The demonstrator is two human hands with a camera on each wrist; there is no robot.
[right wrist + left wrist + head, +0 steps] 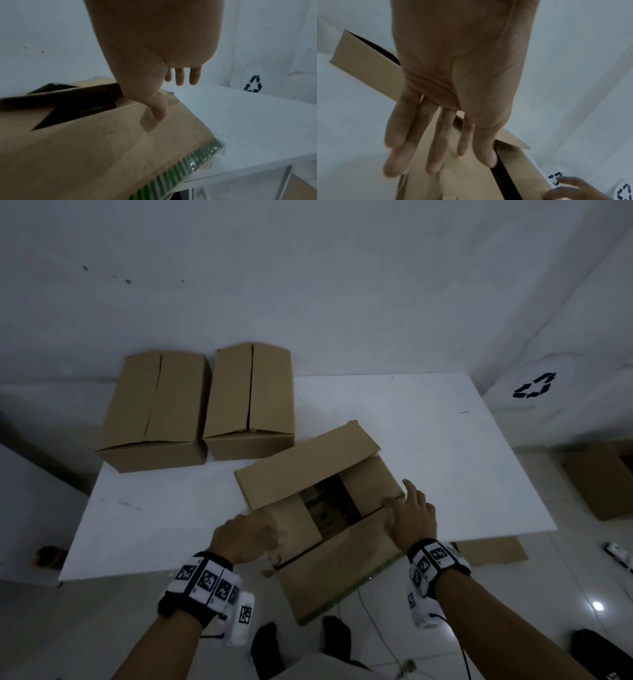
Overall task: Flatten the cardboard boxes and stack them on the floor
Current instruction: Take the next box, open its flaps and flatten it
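Nearest the person, one open brown corrugated cardboard box (329, 529) sits at the front edge of the white rectangular tabletop (445, 460), its near flap overhanging that edge. All its top flaps are unfolded; something dark lies inside, too dim to identify.

The left hand (245, 537) rests flat on the box's left inner flap, fingers straight and spread in the left wrist view, gripping nothing. The right hand (412, 517) lies on the right end of the near flap with its thumb pressed to the cardboard and fingers extended past the edge; nothing is enclosed in it.

Risk, as judged: the box overhangs the tabletop, so downward pressure on the near flap could tip it off the front edge. If the dark material inside is loose contents, collapsing the box could trap or spill it.

Farther back, two closed brown cardboard boxes (154, 409) stand side by side at the rear left of the tabletop, touching or nearly so.

Count: three upright boxes on the tabletop. On the tiled floor (513, 594), one flat brown cardboard sheet (493, 551) shows beyond the tabletop's right front corner, and one further brown cardboard piece (603, 481) lies at far right, its form unclear.
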